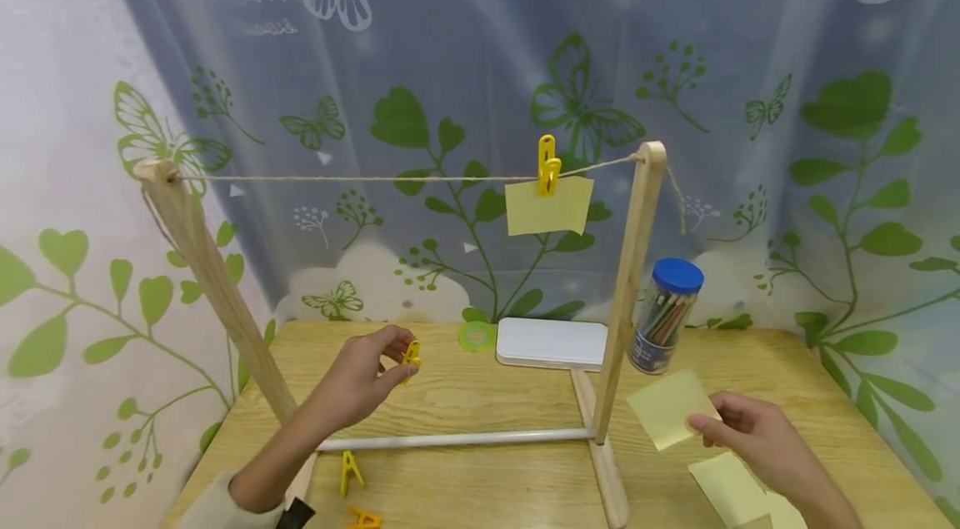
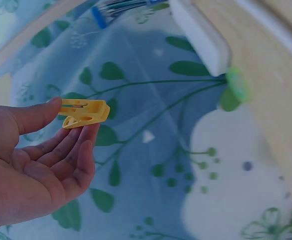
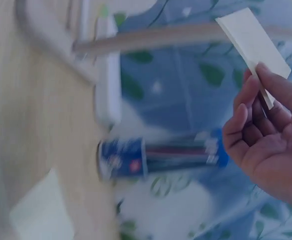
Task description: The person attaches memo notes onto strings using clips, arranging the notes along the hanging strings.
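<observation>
The left hand [image 1: 369, 372] pinches a yellow plastic clothespin [image 1: 412, 354] between thumb and fingers above the wooden tabletop [image 1: 472, 408], nearer its left edge. The right hand [image 1: 765, 433] has fingers clamped on a square pale-yellow paper note [image 1: 667, 408] toward the right edge. A flat white rectangular case [image 1: 551, 343] lies by the back edge.

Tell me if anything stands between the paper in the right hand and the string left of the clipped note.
Yes: in the head view, the right wooden post stands between the paper in the right hand and that stretch of string. Passing in front looks possible, though depth is hard to judge.
</observation>
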Demonstrator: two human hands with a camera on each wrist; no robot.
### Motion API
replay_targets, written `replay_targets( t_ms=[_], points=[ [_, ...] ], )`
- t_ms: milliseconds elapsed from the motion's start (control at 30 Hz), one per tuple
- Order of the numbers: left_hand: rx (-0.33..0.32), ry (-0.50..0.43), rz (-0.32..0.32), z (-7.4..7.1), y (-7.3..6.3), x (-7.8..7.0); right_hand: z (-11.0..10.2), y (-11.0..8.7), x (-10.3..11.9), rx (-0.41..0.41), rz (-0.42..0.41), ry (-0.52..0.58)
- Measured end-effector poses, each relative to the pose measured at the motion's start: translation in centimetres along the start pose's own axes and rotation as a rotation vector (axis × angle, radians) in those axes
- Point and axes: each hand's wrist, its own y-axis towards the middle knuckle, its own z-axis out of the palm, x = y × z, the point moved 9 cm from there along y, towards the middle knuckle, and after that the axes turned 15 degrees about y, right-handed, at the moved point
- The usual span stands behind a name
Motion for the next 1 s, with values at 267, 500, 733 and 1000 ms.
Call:
replay_targets(
  t_ms=[267, 500, 733, 1000],
  points=[
    [-0.168, 0.000, 0.085, -3.8, 1.2, -3.0, 4.4, 0.7, 5.5, -0.041, -0.157, 0.179],
    [-0.312, -0.095, 0.111, -7.5, 1.8, -5.7, 8.7, 2.6, 9.2, -0.124, -0.281, 0.368],
    [-0.491, -0.212, 0.188, -11.2, 1.9, -7.6, 12.8, 5.0, 11.4, -0.136, -0.259, 0.506],
    [-0.590, -0.307, 0.280, -14.2, 2.6, -9.8, 15.1, 8.0, 13.2, -0.173, -0.210, 0.693]
  ],
)
